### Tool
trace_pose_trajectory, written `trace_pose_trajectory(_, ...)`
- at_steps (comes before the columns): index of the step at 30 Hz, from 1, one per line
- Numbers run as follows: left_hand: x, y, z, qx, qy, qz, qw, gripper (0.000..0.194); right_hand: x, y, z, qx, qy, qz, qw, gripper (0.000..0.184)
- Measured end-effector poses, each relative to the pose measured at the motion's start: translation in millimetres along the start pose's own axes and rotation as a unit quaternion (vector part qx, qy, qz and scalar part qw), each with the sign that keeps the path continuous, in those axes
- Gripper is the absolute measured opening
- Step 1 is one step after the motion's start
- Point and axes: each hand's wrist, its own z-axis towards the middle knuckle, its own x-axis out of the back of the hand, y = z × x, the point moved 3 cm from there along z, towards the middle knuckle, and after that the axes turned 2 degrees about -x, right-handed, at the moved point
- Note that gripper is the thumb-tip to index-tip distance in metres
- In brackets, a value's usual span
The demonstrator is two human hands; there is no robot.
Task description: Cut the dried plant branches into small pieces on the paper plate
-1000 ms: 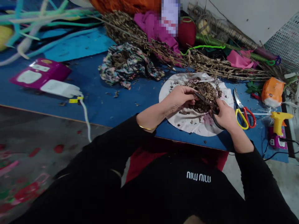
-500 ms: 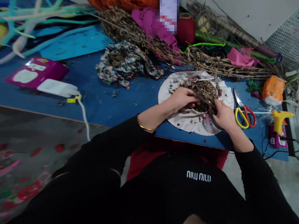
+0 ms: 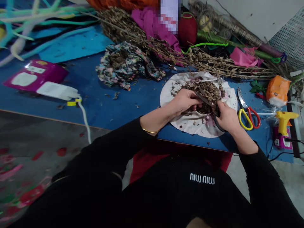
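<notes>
A pair of dark scissors (image 3: pixel 212 104) is in my right hand (image 3: pixel 227 116), whose fingers are wrapped round the black handles. The blades point left, over a heap of dried, crumbled plant bits (image 3: pixel 206 89). Under the heap lies a round white cloth (image 3: pixel 170 91) with pink stains and scattered fragments. My left hand (image 3: pixel 186 101) is closed beside the blades at the heap's left edge, fingers curled inward. What its fingertips pinch, if anything, is hidden.
Scissors with yellow and red handles (image 3: pixel 246 118) lie right of the cloth, near a yellow glue gun (image 3: pixel 283 122) and an orange packet (image 3: pixel 277 91). Long dried stalks (image 3: pixel 213 65) stretch behind. Patterned fabric (image 3: pixel 123 65) and a purple package (image 3: pixel 39 76) are on the left of the blue table (image 3: pixel 133 110).
Both hands and the dark scissors stay almost in place over the heap. The whole view has shifted very slightly.
</notes>
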Motion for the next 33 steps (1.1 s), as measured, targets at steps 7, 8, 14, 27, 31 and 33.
trace_pose_trajectory(7, 2.4, -2, -2, 0.026, 0.012, -0.027, 0.999, 0.015, -4, 1, 0, -0.013, 0.015, 0.004, 1.0, 0.039)
trace_pose_trajectory(8, 1.8, -2, -2, 0.027, 0.012, -0.03, 0.999, 0.015, -4, 1, 0, -0.013, 0.018, 0.005, 1.0, 0.04)
trace_pose_trajectory(14, -0.7, -2, 0, 0.016, 0.005, -0.02, 1.0, 0.018, -3, 2, 2, -0.003, 0.039, 0.001, 0.999, 0.052)
trace_pose_trajectory(27, 5.4, -20, 13, 0.002, 0.02, -0.039, 0.999, 0.007, 1, 3, 2, 0.011, 0.031, 0.017, 0.999, 0.05)
trace_pose_trajectory(31, 2.6, -14, 9, 0.015, 0.035, -0.054, 0.998, 0.005, -2, 2, 1, 0.014, 0.022, -0.006, 1.0, 0.048)
trace_pose_trajectory(33, 2.3, -12, 7, 0.016, 0.033, -0.055, 0.998, 0.007, -2, 1, 0, 0.012, 0.02, -0.005, 1.0, 0.047)
